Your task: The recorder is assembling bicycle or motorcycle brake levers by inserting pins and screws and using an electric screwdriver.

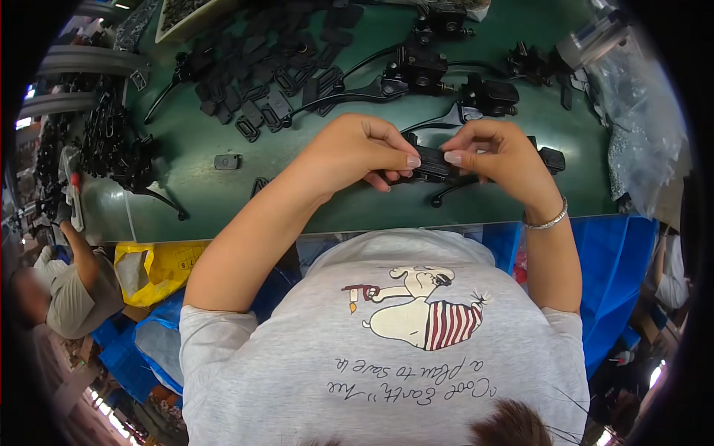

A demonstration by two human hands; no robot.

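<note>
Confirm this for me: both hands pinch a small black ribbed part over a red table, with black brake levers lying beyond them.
Not quite: the table is green, not red, as the head view shows. The left hand and right hand do pinch the small black ribbed part, with black brake levers beyond.

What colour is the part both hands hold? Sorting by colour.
Black part, seen in the head view.

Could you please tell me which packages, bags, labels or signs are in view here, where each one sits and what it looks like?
Clear plastic bags: right end of the green table, crumpled, see-through, holding small parts.
Yellow bag: below the table's near edge, on the left, crumpled, with dark printing.
Blue bag: below the table's near edge on the right, glossy.
Tray: top left of the table, pale rim, filled with small dark parts.
No screens in view.
</note>
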